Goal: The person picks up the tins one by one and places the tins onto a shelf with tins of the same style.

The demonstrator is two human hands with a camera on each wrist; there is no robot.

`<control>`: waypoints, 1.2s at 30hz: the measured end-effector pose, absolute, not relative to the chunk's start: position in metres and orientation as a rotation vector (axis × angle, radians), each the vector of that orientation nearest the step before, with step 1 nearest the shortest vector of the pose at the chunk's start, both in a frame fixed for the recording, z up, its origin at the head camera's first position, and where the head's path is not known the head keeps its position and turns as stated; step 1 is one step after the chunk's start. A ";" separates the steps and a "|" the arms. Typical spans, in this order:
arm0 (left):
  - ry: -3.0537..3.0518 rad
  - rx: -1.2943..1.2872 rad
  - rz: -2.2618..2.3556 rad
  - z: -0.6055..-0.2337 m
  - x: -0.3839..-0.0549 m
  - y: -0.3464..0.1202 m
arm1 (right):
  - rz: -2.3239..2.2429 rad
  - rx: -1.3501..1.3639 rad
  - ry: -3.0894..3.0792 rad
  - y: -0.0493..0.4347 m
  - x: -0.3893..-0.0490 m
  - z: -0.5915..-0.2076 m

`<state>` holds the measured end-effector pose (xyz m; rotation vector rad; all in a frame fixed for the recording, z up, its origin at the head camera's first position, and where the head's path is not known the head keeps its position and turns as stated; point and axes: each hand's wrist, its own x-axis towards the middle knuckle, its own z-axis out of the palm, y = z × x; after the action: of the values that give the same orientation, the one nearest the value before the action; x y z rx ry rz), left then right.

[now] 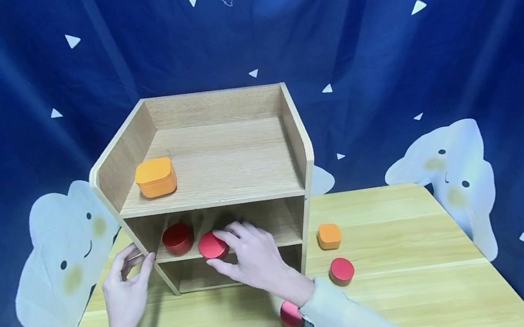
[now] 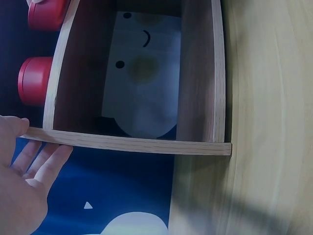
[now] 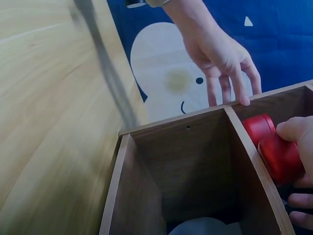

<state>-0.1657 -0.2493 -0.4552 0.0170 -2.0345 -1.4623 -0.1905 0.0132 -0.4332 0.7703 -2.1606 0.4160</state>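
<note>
A wooden shelf unit (image 1: 237, 198) stands on the table. My left hand (image 1: 125, 288) holds the front edge of its left side panel, the thumb on one face and the fingers on the other in the left wrist view. On the middle level, my right hand (image 1: 255, 255) grips a round red tin (image 1: 212, 246) between thumb and fingers, near the shelf's front edge. Another round red tin (image 1: 178, 239) sits to its left on the same level. An orange box (image 1: 156, 177) with rounded corners rests on the top level, at the left front.
Right of the shelf unit, a small orange box (image 1: 329, 236) and a red tin (image 1: 341, 271) lie on the table (image 1: 411, 277). Another red tin (image 1: 290, 314) is partly hidden by the right sleeve. A blue curtain (image 1: 349, 32) with cloud shapes hangs behind.
</note>
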 end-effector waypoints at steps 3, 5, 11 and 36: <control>-2.033 0.016 -1.467 -0.456 -0.165 -0.250 | 0.426 0.747 -2.155 0.009 -0.192 -0.434; -2.035 0.016 -1.465 -0.456 -0.165 -0.250 | 0.442 0.736 -2.154 0.007 -0.193 -0.434; -2.038 0.017 -1.461 -0.455 -0.165 -0.250 | 0.454 0.712 -2.176 0.003 -0.198 -0.433; -2.030 0.002 -1.455 -0.454 -0.164 -0.249 | 0.457 0.706 -2.217 -0.002 -0.209 -0.438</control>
<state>-0.1644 -0.2487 -0.4537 0.0018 -2.0296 -1.4548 -0.2093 -0.0022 -0.4376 0.7061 -2.2166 0.4567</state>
